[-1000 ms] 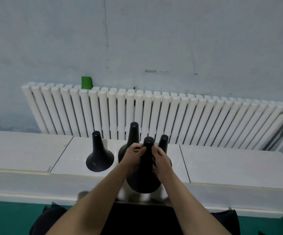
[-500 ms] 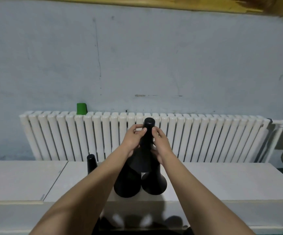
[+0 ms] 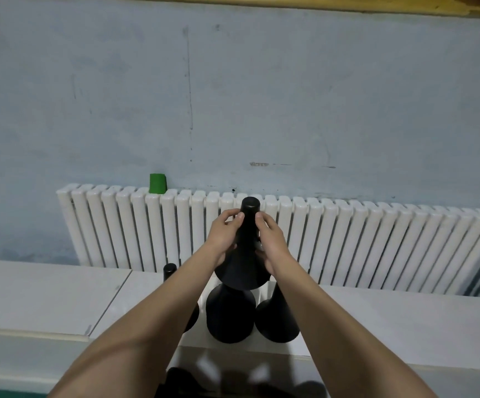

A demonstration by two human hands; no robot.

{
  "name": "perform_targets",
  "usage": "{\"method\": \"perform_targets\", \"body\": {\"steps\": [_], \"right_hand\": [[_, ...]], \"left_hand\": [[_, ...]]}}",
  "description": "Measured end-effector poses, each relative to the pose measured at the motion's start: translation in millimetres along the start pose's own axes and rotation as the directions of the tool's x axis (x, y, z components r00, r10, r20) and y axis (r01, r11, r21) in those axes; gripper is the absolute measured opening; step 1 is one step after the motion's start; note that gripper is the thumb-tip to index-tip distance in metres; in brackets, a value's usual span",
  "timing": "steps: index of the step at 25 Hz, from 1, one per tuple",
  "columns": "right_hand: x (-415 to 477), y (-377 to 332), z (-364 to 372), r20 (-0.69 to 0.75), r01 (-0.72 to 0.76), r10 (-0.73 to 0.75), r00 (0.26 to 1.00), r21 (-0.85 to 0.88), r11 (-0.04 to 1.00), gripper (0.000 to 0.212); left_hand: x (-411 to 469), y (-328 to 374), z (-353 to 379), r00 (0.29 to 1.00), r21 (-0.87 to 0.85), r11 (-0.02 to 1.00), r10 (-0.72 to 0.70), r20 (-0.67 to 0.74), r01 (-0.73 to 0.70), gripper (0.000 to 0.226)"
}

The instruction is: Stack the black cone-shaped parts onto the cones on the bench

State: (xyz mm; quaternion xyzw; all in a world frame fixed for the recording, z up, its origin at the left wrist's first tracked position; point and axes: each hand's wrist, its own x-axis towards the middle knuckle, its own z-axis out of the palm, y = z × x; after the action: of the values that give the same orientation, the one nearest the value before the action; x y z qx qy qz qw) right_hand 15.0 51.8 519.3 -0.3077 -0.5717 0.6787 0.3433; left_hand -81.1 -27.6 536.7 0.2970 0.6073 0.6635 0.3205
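Head view: your left hand (image 3: 223, 236) and right hand (image 3: 271, 237) pinch held cone (image 3: 244, 255) neck, flared mouth hovering directly above middle cone (image 3: 231, 317) on tabletop (image 3: 391, 320), aligned for sleeving.

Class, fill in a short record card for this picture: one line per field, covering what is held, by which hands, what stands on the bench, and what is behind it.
Held item: black cone, upright, narrow end up
Hands: left hand and right hand grip its neck from either side
Position: raised above the middle cone, not yet seated
Standing on bench: middle cone, right cone, left cone mostly hidden by the left forearm
Behind bench: white radiator
On radiator top: green object
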Motion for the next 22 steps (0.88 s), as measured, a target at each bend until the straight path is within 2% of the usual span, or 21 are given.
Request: {"method": "perform_targets", "body": {"steps": [6, 9, 13, 19, 22], "right_hand": [[30.8, 24.0, 15.0, 0.015, -0.054, 0.055, 0.998, -0.04, 0.998, 0.032], [45.7, 42.1, 20.3, -0.001, -0.111, 0.111, 0.994, -0.019, 0.994, 0.027], [63.2, 77.8, 26.3, -0.026, -0.21, 0.209, 0.977, -0.041, 0.977, 0.028], [77.6, 128.9, 19.9, -0.078, -0.388, 0.391, 0.917, 0.049, 0.92, 0.028], [81.4, 143.6, 18.3, -0.068, -0.408, 0.414, 0.908, 0.079, 0.909, 0.04]], "left_hand": [[28.9, -27.4, -16.6, 0.998, -0.014, 0.999, -0.032, -0.047, 0.031, 0.024], [44.9, -47.2, -24.3, 0.997, 0.01, 0.999, -0.052, -0.058, 0.053, 0.026], [59.6, -89.2, -33.1, 0.985, -0.024, 0.988, -0.153, -0.081, 0.151, 0.023], [75.9, -142.5, -30.9, 0.921, -0.109, 0.925, -0.375, -0.105, 0.364, 0.031], [81.9, -153.5, -33.6, 0.908, -0.125, 0.911, -0.406, -0.108, 0.392, 0.03]]}}
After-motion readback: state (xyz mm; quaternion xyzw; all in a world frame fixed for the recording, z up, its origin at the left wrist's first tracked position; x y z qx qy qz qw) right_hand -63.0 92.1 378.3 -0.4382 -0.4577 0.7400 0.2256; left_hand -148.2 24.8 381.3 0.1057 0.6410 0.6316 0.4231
